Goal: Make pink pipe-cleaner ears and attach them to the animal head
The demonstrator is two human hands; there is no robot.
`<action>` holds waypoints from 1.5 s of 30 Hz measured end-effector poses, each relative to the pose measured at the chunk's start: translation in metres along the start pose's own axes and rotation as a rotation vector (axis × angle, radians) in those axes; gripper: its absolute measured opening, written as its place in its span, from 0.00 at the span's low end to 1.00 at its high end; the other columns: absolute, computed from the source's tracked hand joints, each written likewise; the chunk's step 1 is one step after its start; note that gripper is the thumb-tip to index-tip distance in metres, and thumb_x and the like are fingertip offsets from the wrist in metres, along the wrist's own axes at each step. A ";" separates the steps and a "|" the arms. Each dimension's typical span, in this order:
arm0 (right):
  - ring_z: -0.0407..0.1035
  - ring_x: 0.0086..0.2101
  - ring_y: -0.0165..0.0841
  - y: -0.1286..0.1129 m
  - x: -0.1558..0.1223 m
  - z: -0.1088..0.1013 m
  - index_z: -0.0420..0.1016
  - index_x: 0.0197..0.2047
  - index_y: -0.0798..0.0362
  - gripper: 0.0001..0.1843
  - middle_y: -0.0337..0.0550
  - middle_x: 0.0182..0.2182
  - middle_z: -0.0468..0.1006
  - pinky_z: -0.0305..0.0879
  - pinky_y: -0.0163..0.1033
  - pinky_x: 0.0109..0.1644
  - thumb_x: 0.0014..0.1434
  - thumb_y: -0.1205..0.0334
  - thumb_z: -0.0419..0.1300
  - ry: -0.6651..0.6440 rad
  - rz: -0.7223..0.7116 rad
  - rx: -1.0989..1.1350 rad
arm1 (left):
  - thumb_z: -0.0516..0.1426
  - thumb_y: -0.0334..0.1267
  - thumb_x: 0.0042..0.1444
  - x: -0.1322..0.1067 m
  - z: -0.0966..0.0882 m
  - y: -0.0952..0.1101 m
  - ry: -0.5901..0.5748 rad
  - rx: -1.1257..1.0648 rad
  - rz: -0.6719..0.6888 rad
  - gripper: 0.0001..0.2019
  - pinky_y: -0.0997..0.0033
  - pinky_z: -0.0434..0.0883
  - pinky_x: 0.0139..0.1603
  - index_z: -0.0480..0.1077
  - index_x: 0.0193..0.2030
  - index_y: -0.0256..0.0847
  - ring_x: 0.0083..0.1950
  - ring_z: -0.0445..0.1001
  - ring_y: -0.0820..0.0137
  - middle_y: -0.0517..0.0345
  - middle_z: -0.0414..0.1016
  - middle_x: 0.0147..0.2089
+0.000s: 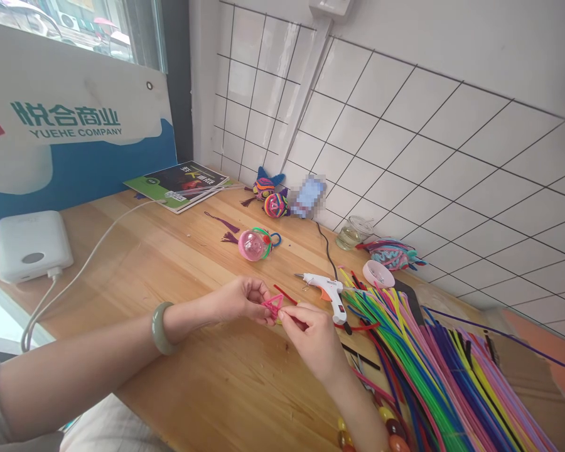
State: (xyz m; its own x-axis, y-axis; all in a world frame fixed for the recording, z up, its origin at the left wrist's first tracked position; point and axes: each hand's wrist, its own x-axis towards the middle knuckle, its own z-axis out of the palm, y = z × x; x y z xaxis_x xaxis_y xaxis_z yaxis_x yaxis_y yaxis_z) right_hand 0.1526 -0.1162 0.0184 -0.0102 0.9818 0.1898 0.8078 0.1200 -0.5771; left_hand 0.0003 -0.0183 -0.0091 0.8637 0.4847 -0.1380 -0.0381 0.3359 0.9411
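Observation:
Between my two hands is a pink pipe cleaner (274, 304) bent into a small triangular shape. My left hand (245, 300) pinches its left side, a pale green bangle (162, 328) round the wrist. With thumb and forefinger, my right hand (311, 336) grips its lower right part. Fingertips cover some of the pink piece. A red pipe cleaner (286, 292) lies just behind the hands. Beyond them stands a clear ball with a pink rim (253, 245), trimmed with green and blue pipe cleaner. A white glue gun (327, 294) lies right behind my right hand.
Bundles of coloured pipe cleaners (419, 351) cover the right side. A glass jar (354, 233), a pink lid (378, 274) and a striped fish-like craft (390, 253) stand by the tiled wall. At left are a white power bank (35, 246) with its cable and a booklet (179, 183).

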 end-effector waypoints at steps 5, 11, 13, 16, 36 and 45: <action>0.59 0.22 0.27 0.001 0.000 0.001 0.73 0.25 0.53 0.14 0.36 0.20 0.64 0.53 0.31 0.27 0.57 0.66 0.50 -0.008 0.010 -0.003 | 0.62 0.36 0.43 0.000 -0.001 0.000 -0.010 0.015 0.001 0.11 0.72 0.70 0.34 0.64 0.30 0.33 0.31 0.74 0.72 0.53 0.76 0.29; 0.59 0.22 0.27 0.002 0.000 0.002 0.72 0.24 0.53 0.13 0.36 0.19 0.63 0.52 0.31 0.26 0.57 0.66 0.50 -0.011 0.000 -0.007 | 0.62 0.35 0.43 0.000 0.000 0.001 -0.027 0.025 0.038 0.11 0.73 0.70 0.34 0.65 0.30 0.33 0.32 0.74 0.72 0.54 0.76 0.29; 0.59 0.22 0.26 0.002 0.000 0.002 0.72 0.24 0.53 0.13 0.36 0.19 0.63 0.52 0.31 0.26 0.57 0.66 0.50 -0.016 0.001 -0.008 | 0.62 0.36 0.43 0.000 0.001 0.000 -0.028 0.025 0.038 0.11 0.73 0.70 0.35 0.65 0.30 0.33 0.32 0.74 0.72 0.54 0.76 0.29; 0.58 0.22 0.26 0.002 -0.001 0.001 0.71 0.23 0.53 0.14 0.36 0.19 0.62 0.52 0.31 0.27 0.57 0.66 0.50 -0.021 -0.006 -0.022 | 0.61 0.37 0.44 -0.001 0.000 -0.001 -0.028 0.024 0.017 0.11 0.71 0.70 0.36 0.65 0.30 0.33 0.33 0.75 0.70 0.53 0.76 0.30; 0.59 0.23 0.27 0.001 -0.001 -0.001 0.69 0.22 0.53 0.14 0.36 0.19 0.63 0.52 0.32 0.28 0.57 0.67 0.49 -0.058 -0.027 -0.058 | 0.60 0.39 0.46 -0.002 -0.003 0.003 -0.057 -0.005 -0.037 0.11 0.69 0.71 0.37 0.67 0.33 0.32 0.34 0.75 0.68 0.49 0.76 0.34; 0.60 0.23 0.27 0.002 -0.001 -0.001 0.69 0.22 0.53 0.14 0.36 0.19 0.64 0.53 0.31 0.28 0.57 0.67 0.49 -0.059 -0.027 -0.062 | 0.59 0.39 0.47 -0.003 -0.004 0.004 -0.084 0.000 -0.058 0.12 0.71 0.71 0.38 0.70 0.36 0.33 0.35 0.75 0.68 0.49 0.76 0.34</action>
State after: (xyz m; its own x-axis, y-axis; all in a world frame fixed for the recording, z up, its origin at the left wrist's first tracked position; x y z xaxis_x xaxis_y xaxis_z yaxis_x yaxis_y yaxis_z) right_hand 0.1548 -0.1170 0.0182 -0.0655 0.9854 0.1568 0.8418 0.1390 -0.5216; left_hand -0.0044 -0.0149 -0.0057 0.9034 0.3954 -0.1658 0.0130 0.3612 0.9324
